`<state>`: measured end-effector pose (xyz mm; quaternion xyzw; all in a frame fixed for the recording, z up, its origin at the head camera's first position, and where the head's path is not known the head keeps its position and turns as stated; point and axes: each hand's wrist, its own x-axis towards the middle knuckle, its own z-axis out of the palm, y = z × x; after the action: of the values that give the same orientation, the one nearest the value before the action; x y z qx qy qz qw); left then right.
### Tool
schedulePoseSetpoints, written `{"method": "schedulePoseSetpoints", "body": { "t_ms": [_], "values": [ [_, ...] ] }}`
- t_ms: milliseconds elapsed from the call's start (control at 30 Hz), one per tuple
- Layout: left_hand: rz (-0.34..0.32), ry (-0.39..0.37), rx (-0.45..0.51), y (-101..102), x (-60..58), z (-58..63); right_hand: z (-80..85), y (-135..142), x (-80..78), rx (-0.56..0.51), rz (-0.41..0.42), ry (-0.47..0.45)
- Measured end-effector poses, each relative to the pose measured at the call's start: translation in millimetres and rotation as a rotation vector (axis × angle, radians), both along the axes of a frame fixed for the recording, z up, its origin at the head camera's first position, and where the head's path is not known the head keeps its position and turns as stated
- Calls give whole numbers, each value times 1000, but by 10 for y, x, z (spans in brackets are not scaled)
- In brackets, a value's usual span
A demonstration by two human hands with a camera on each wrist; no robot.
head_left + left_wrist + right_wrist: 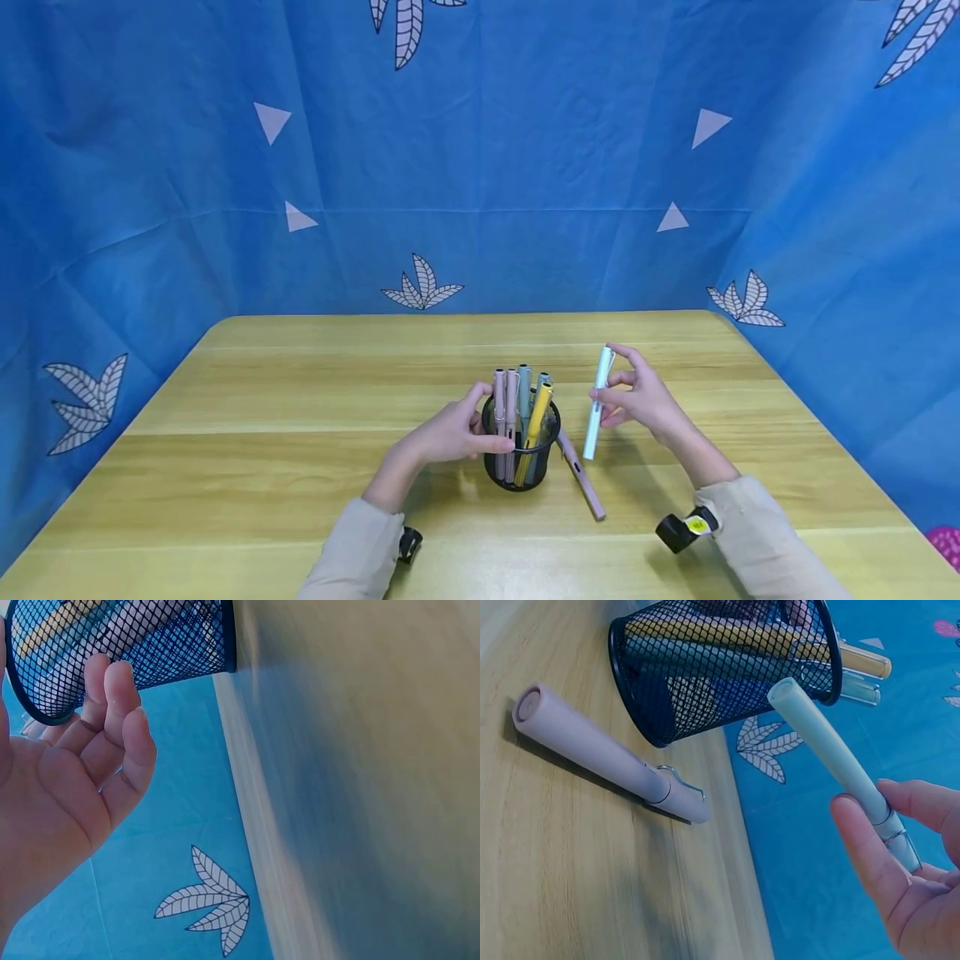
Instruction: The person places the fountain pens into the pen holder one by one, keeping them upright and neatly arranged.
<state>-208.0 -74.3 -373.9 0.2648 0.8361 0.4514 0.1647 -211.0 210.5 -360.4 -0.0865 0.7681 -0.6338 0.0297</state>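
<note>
A black mesh pen holder [517, 482] stands on the table with several pens in it: purple, blue-grey and a yellow pen [537, 415]. My left hand [450, 429] holds the holder from its left side, thumb along the near rim and index finger at the far rim. Its other fingers curl beside the mesh in the left wrist view. To the holder's right, my right hand [637, 400] pinches a pale mint pen [829, 746] near its clip end, raised above the table and tilted. A light purple pen [600, 754] lies on the table between the holder and my right hand.
The wooden table [262, 467] reaches back to a blue cloth [480, 150] with leaf and triangle prints. More of this cloth hangs at both sides. Each wrist wears a small black camera. Something pink [947, 546] shows at the far right edge.
</note>
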Motion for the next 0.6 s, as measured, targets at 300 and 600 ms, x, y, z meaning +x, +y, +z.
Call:
{"method": "schedulePoseSetpoints", "body": {
  "t_ms": [300,600],
  "values": [
    [-3,2,-1,-2,10,1,41,-30,49,-50,-17,33],
    [0,9,-3,-10,-4,-13,85,-61,53,-65,-18,69]
  ]
}}
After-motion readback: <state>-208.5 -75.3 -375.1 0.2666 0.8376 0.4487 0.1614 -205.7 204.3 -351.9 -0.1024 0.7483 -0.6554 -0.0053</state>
